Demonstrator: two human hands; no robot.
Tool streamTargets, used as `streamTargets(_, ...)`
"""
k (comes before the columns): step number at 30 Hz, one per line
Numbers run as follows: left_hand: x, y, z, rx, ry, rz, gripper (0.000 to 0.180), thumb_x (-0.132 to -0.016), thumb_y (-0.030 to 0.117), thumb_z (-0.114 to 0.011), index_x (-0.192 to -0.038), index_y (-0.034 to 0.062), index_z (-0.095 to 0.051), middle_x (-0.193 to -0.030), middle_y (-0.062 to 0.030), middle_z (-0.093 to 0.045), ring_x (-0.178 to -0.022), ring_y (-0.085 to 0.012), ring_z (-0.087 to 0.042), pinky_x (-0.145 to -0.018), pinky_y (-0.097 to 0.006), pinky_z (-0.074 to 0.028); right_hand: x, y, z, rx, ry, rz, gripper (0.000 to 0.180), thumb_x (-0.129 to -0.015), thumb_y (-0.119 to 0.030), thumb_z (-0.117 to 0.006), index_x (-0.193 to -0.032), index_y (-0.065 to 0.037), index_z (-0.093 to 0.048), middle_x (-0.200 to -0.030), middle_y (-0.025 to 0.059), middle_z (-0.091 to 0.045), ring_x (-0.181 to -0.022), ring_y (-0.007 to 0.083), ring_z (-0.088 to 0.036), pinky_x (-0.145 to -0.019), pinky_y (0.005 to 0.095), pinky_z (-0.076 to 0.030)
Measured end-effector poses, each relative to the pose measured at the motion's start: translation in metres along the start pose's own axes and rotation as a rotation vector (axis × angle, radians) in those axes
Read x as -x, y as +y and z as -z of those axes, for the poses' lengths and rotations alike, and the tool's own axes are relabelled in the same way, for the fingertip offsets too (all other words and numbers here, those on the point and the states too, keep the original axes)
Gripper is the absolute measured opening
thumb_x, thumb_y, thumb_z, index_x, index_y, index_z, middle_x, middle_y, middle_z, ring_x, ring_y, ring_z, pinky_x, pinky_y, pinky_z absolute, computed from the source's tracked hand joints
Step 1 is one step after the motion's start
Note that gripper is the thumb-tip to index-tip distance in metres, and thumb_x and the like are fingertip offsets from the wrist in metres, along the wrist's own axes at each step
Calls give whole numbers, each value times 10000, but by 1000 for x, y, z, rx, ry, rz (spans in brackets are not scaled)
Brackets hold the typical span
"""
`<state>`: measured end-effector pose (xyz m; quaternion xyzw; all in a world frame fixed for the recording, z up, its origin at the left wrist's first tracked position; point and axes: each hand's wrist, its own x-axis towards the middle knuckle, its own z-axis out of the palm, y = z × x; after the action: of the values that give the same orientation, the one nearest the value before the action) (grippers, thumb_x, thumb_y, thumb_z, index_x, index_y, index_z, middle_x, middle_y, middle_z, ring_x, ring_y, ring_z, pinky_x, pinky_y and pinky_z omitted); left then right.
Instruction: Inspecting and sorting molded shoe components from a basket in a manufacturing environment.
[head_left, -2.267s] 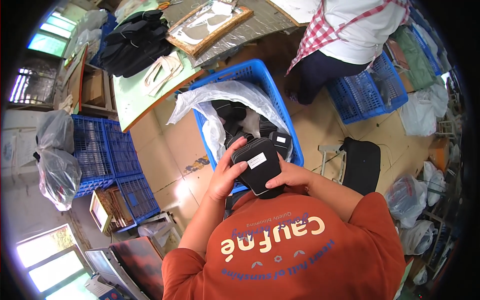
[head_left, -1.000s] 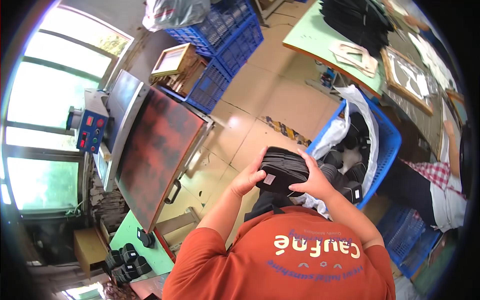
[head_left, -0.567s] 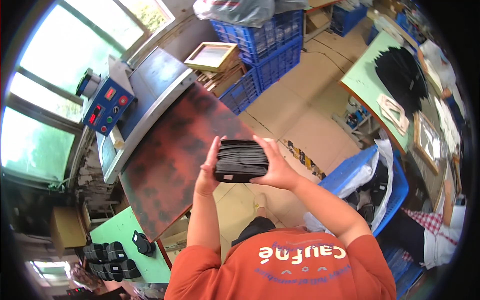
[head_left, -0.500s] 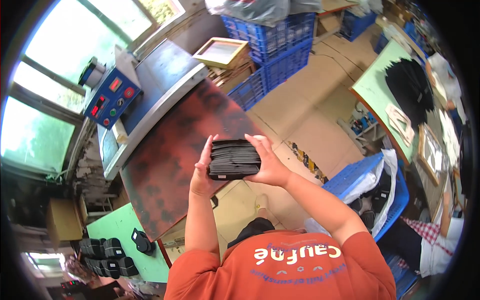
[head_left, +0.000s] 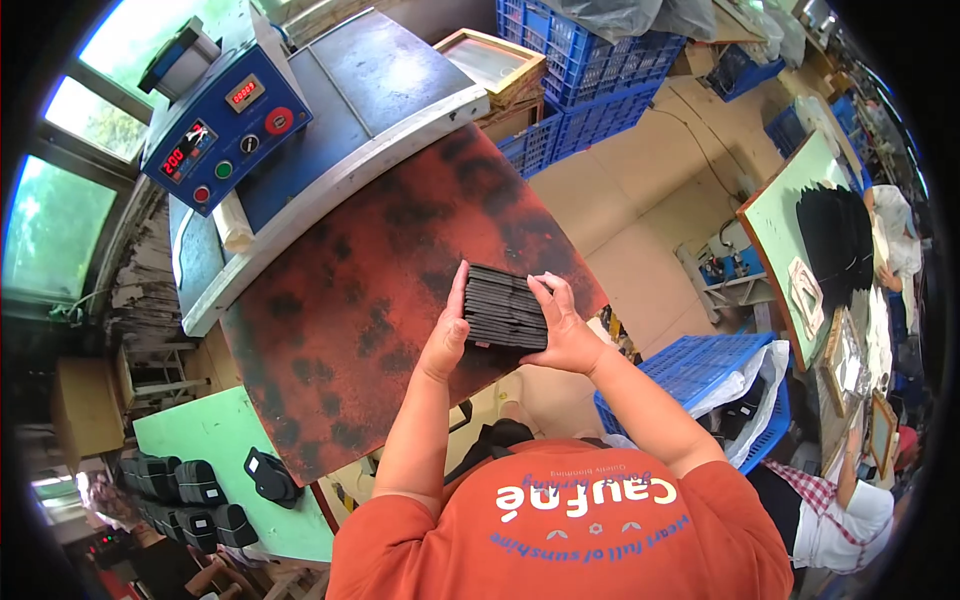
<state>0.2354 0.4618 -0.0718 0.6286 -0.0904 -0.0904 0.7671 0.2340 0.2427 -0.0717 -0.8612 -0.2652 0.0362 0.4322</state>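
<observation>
Between my hands, over the near right part of a red table [head_left: 340, 330] with black smudges, is a stack of flat black pieces [head_left: 505, 308]. They look like fabric, layered evenly with their edges facing up. My left hand [head_left: 446, 338] presses on the left side of the stack, fingers straight and thumb near its lower corner. Round the right side curls my right hand [head_left: 568, 328], its fingers at the upper corner and thumb below. Whether the stack touches the tabletop I cannot tell.
A blue control box [head_left: 228, 125] with red displays stands beyond the table. Black pouches [head_left: 200, 485] lie on a green table [head_left: 180, 425] at left. Blue crates [head_left: 590, 65] stand far off, another blue crate [head_left: 690, 370] at right. A co-worker [head_left: 840, 520] is at far right.
The stack and both my hands sit farther over the red table. The black pieces look more evenly squared up. The whole view has shifted, with the control box appearing larger.
</observation>
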Motion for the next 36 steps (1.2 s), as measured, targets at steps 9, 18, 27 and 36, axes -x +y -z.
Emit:
streamTargets(9,-5,44,-26,-60,-88,-122,1187,-713,829,-473,-1494,3,-129,-1487,-181,-296,-1363,-295,-306,-1110,-393,-237,9,-20,29,-62,253,17,1194,-538,-157,-881,-1490,-76,-164,-1300,162,-377,-1203,340,-432,-1037,407,-358)
streamTargets(18,32,100,-101,-948,-230,-591,895,-695,332,-791,-1377,-38,-345,-1464,-261,-294,-1371,-471,-239,-1098,-542,-249,53,-26,36,-373,551,-117,1118,-568,-123,-880,-1455,-35,-205,-1292,145,-440,-1214,307,-448,-1039,386,-359)
streamTargets(27,40,121,-119,-1083,-248,-718,620,-671,108,-672,-1251,-40,-508,-1367,-230,-455,-1310,-397,-395,-1062,-562,-301,71,-44,30,-742,670,-140,1003,-620,-46,-849,-1422,-49,-248,-1372,109,-403,-1269,229,-421,-1064,346,-355)
streamTargets(36,45,119,-127,-1140,-266,-716,615,-655,106,-657,-1237,-44,-525,-1330,-234,-487,-1274,-395,-436,-1048,-559,-321,84,-52,25,-727,722,-255,907,-646,0,-820,-1384,-26,-292,-1309,122,-461,-1201,215,-490,-1013,331,-420)
